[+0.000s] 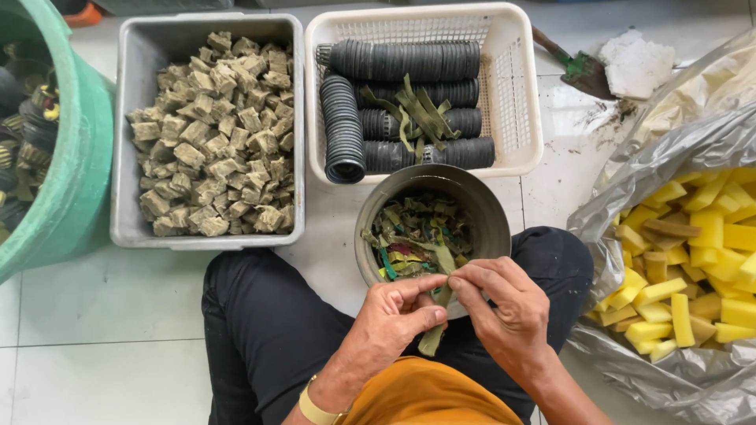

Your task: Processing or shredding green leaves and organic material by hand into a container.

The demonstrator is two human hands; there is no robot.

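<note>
**Green fabric strip, held over metal bowl**

Green fabric strip [435,324]: we see it pinched between left hand [398,315] and right hand [500,307], hanging at the rim of the round metal bowl [492,216] of mixed strips. Adjacent: grey tub [126,142] of foam cubes, white basket [516,94] of black rings.

The person wears black trousers [268,323], an orange top [425,397] and a gold band [315,409] on the left wrist, arms bare.
</note>
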